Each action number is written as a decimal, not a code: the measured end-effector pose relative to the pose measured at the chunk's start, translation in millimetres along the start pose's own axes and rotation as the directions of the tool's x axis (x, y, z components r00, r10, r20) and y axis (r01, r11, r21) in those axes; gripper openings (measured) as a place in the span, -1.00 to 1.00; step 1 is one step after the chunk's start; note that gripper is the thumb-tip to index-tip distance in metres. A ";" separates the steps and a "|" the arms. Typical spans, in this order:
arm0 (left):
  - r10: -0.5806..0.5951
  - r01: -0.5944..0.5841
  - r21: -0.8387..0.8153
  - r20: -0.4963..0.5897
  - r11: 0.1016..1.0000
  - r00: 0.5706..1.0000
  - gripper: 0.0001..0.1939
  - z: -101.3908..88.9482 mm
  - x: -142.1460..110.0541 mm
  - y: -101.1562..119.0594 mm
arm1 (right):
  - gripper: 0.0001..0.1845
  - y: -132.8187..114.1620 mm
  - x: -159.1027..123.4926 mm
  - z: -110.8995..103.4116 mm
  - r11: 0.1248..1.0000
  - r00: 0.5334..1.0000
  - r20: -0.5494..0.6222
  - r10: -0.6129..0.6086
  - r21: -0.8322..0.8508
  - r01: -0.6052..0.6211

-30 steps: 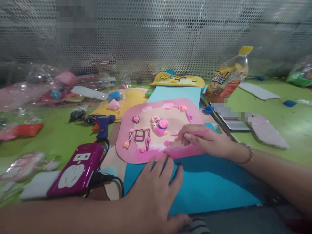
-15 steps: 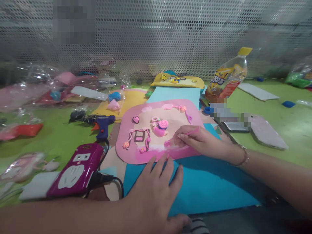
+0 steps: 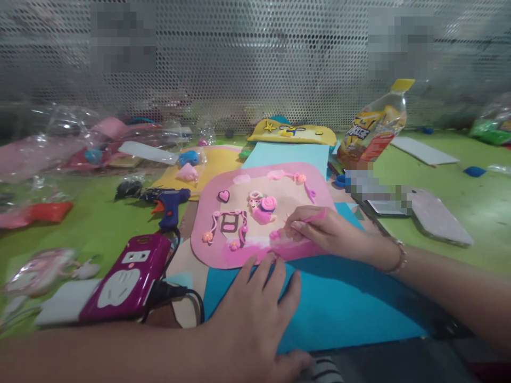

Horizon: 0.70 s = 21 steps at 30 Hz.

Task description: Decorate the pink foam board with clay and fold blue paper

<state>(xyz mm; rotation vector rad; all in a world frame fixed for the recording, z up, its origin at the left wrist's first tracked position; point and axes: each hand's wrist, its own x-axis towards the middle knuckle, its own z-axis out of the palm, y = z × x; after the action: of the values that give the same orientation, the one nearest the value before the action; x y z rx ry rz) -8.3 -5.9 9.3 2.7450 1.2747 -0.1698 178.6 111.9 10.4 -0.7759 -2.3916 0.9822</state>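
A pink rounded board [image 3: 207,223] with clay figures on a beige centre lies in front of me, over a blue sheet [image 3: 343,303]. My right hand [image 3: 327,231] pinches a thin pink tool [image 3: 315,216], its tip down on the board near a small pink clay piece [image 3: 274,234]. A pink clay figure [image 3: 264,207] sits just beyond it. My left hand [image 3: 255,314] lies flat with fingers spread on the blue sheet, fingertips touching the board's near edge.
A blue glue gun [image 3: 167,202] and a magenta power strip [image 3: 128,276] with black cable lie at left. A tilted drink bottle [image 3: 373,127] stands at right behind the board. Plastic bags, foam sheets and clay bits litter the green table [image 3: 459,197]. A perforated metal wall [image 3: 255,58] rises behind.
My right hand has drawn the pink tool leftward along the board's lower part, toward the small clay piece. My left hand has stayed put.
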 end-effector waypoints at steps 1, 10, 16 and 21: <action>0.000 0.000 0.006 -0.002 1.000 1.000 -0.18 0.5 0.0 0.0 | -0.68 1.3 -0.1 0.6 1.000 1.000 -0.003 0.001 0.012 -0.001; 0.007 -0.006 0.041 -0.036 0.999 0.999 -0.17 3.9 -1.0 0.0 | -0.73 2.1 2.1 -0.1 0.997 0.999 -0.030 -0.043 -0.058 0.042; 0.040 -0.039 -0.042 0.013 0.998 0.999 -0.18 4.1 0.4 -3.7 | -0.73 -1.6 0.0 -2.6 0.995 0.998 -0.027 -0.049 -0.089 0.047; 0.027 -0.027 0.006 -0.024 1.000 0.999 -0.19 6.5 0.4 -2.4 | -0.71 0.4 -1.8 -1.0 0.997 0.998 -0.014 -0.056 -0.046 0.055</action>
<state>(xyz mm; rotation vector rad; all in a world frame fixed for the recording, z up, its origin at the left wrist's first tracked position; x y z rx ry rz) -10.1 -5.0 2.7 2.7762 1.2438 -0.1382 180.6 111.5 10.5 -0.7271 -2.4163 0.8990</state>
